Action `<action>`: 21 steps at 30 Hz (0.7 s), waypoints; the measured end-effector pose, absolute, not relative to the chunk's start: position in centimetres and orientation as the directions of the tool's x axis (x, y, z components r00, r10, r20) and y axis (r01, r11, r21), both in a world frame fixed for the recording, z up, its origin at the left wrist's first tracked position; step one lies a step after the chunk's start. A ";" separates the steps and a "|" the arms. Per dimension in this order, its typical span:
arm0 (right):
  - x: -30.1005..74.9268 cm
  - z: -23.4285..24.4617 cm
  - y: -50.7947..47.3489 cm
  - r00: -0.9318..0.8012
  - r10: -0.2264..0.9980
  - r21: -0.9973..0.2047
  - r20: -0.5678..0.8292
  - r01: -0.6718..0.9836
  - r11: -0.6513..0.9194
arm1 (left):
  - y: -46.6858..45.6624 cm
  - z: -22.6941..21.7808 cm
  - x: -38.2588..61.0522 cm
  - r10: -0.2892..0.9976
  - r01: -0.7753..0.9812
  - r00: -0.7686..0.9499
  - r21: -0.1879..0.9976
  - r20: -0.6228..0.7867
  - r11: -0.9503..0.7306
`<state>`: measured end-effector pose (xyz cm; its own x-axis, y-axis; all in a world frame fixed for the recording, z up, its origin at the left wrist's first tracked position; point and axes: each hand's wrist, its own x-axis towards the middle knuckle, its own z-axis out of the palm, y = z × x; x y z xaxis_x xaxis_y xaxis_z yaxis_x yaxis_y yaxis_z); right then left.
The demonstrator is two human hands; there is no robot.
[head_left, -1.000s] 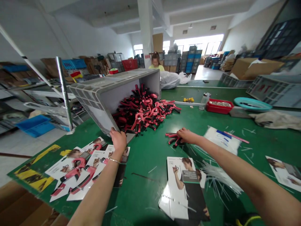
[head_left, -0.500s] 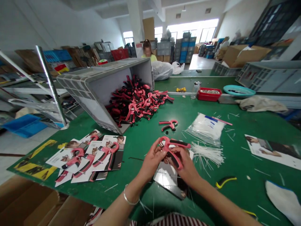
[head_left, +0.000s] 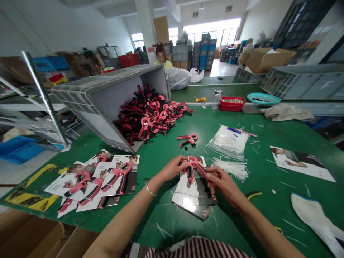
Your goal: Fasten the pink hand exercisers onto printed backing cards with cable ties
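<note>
Mostly pink grip trainer [head_left: 192, 163], black-lined handles [head_left: 191, 175], splayed

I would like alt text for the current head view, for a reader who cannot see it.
A left hand holds a pink-and-black hand grip above printed cards on a green table; the right hand is at the grip's right handle. Behind, a tipped grey crate spills a pile of similar grips. Cards bearing grips lie at left, loose white ties at right.

The hand exercisers [head_left: 197, 165] are pink and black, the counter [head_left: 159, 147] green, its corner tape [head_left: 32, 201] yellow-and-black striped, the crate [head_left: 107, 79] grey, the tray [head_left: 231, 108] red, the plate [head_left: 268, 103] turquoise, the zip ties [head_left: 232, 169] white.
</note>
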<state>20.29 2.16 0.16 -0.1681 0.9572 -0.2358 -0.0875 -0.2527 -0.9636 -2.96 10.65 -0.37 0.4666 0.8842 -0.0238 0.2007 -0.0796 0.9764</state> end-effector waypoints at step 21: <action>17.5 -2.8 2.0 -0.239 0.930 -0.679 0.278 0.637 0.366 | 9.0 -2.0 -0.5 0.884 0.381 0.434 0.853 0.175 -0.356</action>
<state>17.52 2.00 -2.76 -0.2386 0.9303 0.2785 0.6365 0.3664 -0.6787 -0.55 9.02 -2.04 0.4344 0.8836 0.1747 0.3809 -0.3560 0.8534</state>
